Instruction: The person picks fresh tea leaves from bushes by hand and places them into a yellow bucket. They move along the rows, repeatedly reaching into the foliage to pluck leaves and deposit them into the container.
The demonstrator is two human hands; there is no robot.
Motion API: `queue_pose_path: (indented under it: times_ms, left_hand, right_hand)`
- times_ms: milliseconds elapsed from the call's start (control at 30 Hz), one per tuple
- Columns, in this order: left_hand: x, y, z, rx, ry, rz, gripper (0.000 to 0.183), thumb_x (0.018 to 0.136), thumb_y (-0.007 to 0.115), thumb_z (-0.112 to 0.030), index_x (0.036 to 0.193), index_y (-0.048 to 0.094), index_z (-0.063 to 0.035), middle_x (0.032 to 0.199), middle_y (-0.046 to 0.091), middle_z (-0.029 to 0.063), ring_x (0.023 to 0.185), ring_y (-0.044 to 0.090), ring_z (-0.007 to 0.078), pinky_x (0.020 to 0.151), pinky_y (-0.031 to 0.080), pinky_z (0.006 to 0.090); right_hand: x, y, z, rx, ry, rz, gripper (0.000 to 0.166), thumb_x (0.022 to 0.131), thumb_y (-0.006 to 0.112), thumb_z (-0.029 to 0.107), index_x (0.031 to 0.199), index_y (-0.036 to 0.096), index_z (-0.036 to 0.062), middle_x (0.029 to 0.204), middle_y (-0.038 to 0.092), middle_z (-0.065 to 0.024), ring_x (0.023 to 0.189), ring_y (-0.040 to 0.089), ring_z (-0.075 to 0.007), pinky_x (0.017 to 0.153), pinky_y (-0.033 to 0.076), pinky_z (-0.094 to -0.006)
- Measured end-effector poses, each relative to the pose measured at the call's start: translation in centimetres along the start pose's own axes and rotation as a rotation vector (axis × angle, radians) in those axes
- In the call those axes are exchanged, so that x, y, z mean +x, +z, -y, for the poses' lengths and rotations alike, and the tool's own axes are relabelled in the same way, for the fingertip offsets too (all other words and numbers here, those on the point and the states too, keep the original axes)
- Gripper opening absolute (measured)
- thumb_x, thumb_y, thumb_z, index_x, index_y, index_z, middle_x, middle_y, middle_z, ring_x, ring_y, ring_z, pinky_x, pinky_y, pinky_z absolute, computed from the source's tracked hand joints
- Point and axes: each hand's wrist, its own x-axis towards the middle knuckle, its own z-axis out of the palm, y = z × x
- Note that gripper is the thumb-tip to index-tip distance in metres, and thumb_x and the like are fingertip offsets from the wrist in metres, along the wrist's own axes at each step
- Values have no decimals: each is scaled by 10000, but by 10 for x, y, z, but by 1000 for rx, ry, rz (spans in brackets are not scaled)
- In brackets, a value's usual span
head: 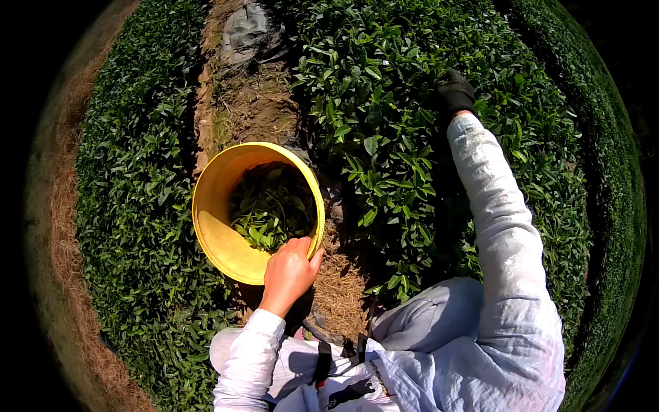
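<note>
Bare and unsleeved at the wrist, my left hand (292, 271) grips the near right rim of a yellow plastic bucket (213, 234). The bucket tilts so that its mouth faces me. Loose green leaves (262, 226) lie inside it, partly in shadow. My right hand (454, 91), in a black knit glove, reaches far out over the right-hand row of leafy bushes (381, 144). Its fingers are down among the leaves at the top of the row. Foliage and the glove's dark colour hide whether they hold anything.
Another row of bushes (139, 216) runs along the left. Between the rows is a dirt path (267, 103) with a sheet of dark plastic (246, 31) at its far end. Dry straw (337, 298) covers the ground by my bent knee (432, 314). A further hedge row (612, 206) curves along the right.
</note>
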Motion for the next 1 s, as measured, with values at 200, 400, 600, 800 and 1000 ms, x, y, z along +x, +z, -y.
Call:
queue_pose_path:
  times_ms: [200,400,600,800,1000]
  left_hand:
    - [-3,-5,1,16,-22,1,226,761,639,-240,798,552,-35,724,571,136,680,584,312,579,476,412]
    - [7,3,-9,-13,23,-2,231,761,638,-242,790,547,-32,727,571,134,680,584,312,581,477,413]
    - [-1,-6,-1,15,-22,19,229,764,638,-238,791,547,-29,738,577,137,691,584,311,588,477,413]
    - [0,-3,-2,-14,-17,12,217,773,628,-236,789,549,-35,742,579,138,702,582,312,595,474,413]
    - [0,-4,-6,-22,-37,18,207,777,625,-226,822,565,-33,764,588,145,718,581,326,607,470,413]
  right_hand:
    - [-63,-26,23,927,239,482,153,755,692,137,875,625,70,726,605,-1,611,544,-85,568,460,-230]
    - [26,1,-75,742,-156,309,217,782,608,128,996,617,96,897,630,-45,809,612,-187,725,492,-295]
    - [24,1,29,16,-15,-14,275,702,659,291,959,644,194,941,642,-77,862,615,-243,786,474,-326]
    - [25,10,22,91,-32,-139,222,718,646,296,920,653,204,930,639,-88,865,611,-263,774,476,-325]
    - [24,14,22,-19,-268,-137,304,705,672,264,995,625,188,1005,623,-85,918,596,-272,803,471,-346]
